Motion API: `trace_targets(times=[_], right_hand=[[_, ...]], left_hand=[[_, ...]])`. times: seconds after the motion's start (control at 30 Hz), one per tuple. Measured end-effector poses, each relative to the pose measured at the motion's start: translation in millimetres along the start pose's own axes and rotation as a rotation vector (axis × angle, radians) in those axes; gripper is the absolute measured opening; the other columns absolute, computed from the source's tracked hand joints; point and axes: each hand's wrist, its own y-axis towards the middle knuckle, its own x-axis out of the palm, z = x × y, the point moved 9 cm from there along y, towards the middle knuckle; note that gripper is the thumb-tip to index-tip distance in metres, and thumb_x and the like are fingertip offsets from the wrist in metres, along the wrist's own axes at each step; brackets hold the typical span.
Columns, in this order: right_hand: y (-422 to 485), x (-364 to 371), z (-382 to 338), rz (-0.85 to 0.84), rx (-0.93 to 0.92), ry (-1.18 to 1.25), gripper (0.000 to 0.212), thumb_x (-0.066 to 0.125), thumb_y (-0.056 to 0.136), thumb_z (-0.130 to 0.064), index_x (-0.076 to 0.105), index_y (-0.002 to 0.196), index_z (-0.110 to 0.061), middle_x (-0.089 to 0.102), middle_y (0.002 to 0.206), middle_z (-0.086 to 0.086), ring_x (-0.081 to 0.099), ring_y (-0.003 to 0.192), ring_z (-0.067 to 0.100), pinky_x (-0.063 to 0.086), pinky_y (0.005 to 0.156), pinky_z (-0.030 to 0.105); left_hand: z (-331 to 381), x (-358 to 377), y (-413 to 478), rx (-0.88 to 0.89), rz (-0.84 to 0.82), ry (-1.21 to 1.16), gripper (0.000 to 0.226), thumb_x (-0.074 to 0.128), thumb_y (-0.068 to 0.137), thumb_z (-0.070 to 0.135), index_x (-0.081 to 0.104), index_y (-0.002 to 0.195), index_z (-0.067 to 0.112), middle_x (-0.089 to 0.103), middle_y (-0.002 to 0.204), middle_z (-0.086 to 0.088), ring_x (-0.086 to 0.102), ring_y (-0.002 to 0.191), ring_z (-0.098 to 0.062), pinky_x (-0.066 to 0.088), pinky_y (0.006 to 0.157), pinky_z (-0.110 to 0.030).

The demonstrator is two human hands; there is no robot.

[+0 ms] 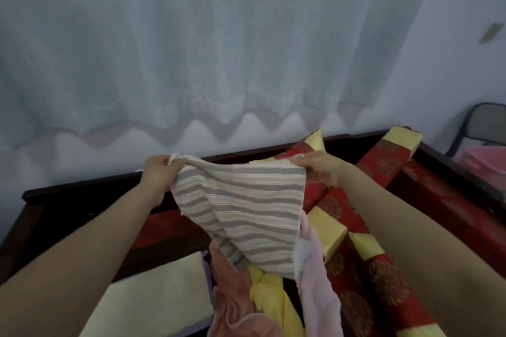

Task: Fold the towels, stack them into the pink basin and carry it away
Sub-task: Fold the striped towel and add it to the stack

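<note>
Left hand (158, 174) clenched on one top corner of the striped towel (241, 213), right hand (319, 165) pinching the other corner. Towel held up and stretched between them, sagging in the middle, grey and pale pink bands running across. Lower edge draping down onto a heap of loose cloths: a dusty-pink one (232, 298), a yellow one (269, 298), a pale pink one (315, 273) hanging just beside the towel's right edge. Off to the left of the heap, a cream cloth (156, 293) lying flat, possibly folded already, hard to say through the blur. All of it on a bed with a dark wooden frame (87, 186). Red and yellow bolsters (383, 161) lined up to the right, past the right forearm. Far right edge, something pink (484, 159) on a dark chair (482, 123), maybe the basin, too little showing to be sure. Behind everything, a pale curtain (219, 49) with a scalloped hem.
</note>
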Motion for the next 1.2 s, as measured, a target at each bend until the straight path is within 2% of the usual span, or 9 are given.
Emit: trace_targets(times=[0.1, 0.27, 0.4, 0.63, 0.77, 0.83, 0.9, 1.07, 1.2], right_hand=[[0, -19, -37, 0.185, -0.164, 0.124, 0.011, 0.059, 0.093, -0.022, 0.063, 0.096, -0.013, 0.064, 0.087, 0.004, 0.06, 0.074, 0.015, 0.053, 0.057, 0.025], [-57, -59, -112, 0.386, -0.438, 0.389, 0.011, 0.064, 0.089, -0.024, 0.063, 0.081, -0.017, 0.069, 0.08, 0.0, 0.064, 0.074, 0.013, 0.055, 0.076, 0.03], [-128, -64, -122, 0.354, -0.569, 0.314, 0.014, 0.058, 0.092, -0.023, 0.068, 0.087, -0.015, 0.074, 0.075, -0.006, 0.068, 0.071, 0.009, 0.056, 0.066, 0.023], [-143, -15, 94, 0.116, -0.076, -0.03, 0.019, 0.058, 0.091, -0.026, 0.072, 0.098, -0.018, 0.076, 0.095, 0.004, 0.072, 0.085, 0.021, 0.058, 0.072, 0.03], [-140, 10, 243, 0.141, 0.099, -0.407, 0.026, 0.06, 0.091, -0.022, 0.073, 0.077, -0.039, 0.072, 0.073, -0.004, 0.063, 0.069, 0.001, 0.054, 0.077, 0.033], [-137, 28, 317, 0.009, 0.282, -0.545, 0.013, 0.061, 0.088, -0.039, 0.069, 0.086, -0.05, 0.067, 0.068, -0.01, 0.058, 0.063, -0.008, 0.05, 0.076, 0.02], [-133, 33, 354, -0.079, 0.389, -0.69, 0.058, 0.052, 0.069, -0.076, 0.063, 0.108, -0.035, 0.067, 0.083, -0.006, 0.06, 0.073, -0.004, 0.047, 0.077, 0.019], [-73, 11, 299, 0.105, 0.139, -0.93, 0.027, 0.057, 0.084, -0.054, 0.054, 0.099, -0.031, 0.057, 0.078, -0.011, 0.053, 0.072, 0.001, 0.041, 0.059, 0.019], [-12, 16, 273, 0.154, -0.022, -1.12, 0.041, 0.054, 0.087, -0.047, 0.054, 0.121, -0.025, 0.055, 0.114, -0.003, 0.05, 0.109, 0.019, 0.044, 0.08, 0.035]], left_hand=[[21, -10, 9, 0.051, 0.038, -0.052, 0.028, 0.07, 0.082, 0.021, 0.064, 0.108, 0.01, 0.063, 0.092, -0.013, 0.06, 0.076, -0.025, 0.05, 0.062, -0.03], [105, -3, -10, 0.229, -0.106, -0.227, 0.012, 0.058, 0.091, 0.022, 0.063, 0.099, 0.029, 0.057, 0.075, 0.003, 0.051, 0.058, -0.007, 0.046, 0.057, -0.024], [129, -1, -61, 0.321, -0.329, -0.279, 0.025, 0.054, 0.092, 0.014, 0.065, 0.108, 0.03, 0.065, 0.084, -0.005, 0.06, 0.065, -0.01, 0.054, 0.059, -0.02], [-69, 17, -137, 0.06, -0.637, 0.104, 0.042, 0.061, 0.087, 0.009, 0.065, 0.114, 0.04, 0.068, 0.115, 0.016, 0.065, 0.1, -0.004, 0.052, 0.085, -0.024], [-201, 17, -163, -0.092, -0.715, 0.417, 0.052, 0.057, 0.09, 0.005, 0.065, 0.098, 0.055, 0.064, 0.122, 0.007, 0.063, 0.097, 0.006, 0.044, 0.076, -0.002], [-256, 21, -179, -0.242, -0.77, 0.495, 0.035, 0.065, 0.087, 0.022, 0.056, 0.098, 0.054, 0.053, 0.132, 0.004, 0.055, 0.108, 0.004, 0.04, 0.075, 0.004], [-290, 21, -175, -0.283, -0.787, 0.677, 0.031, 0.065, 0.085, 0.036, 0.049, 0.104, 0.055, 0.05, 0.136, 0.006, 0.05, 0.115, -0.001, 0.036, 0.079, 0.004], [-262, 44, -110, -0.028, -0.671, 0.967, 0.016, 0.056, 0.085, 0.028, 0.056, 0.082, 0.044, 0.069, 0.109, 0.001, 0.064, 0.095, -0.014, 0.047, 0.084, -0.021], [-221, 97, -71, 0.395, -0.541, 0.842, 0.043, 0.041, 0.079, 0.033, 0.067, 0.106, 0.011, 0.068, 0.105, -0.011, 0.062, 0.098, -0.024, 0.041, 0.085, -0.021]])
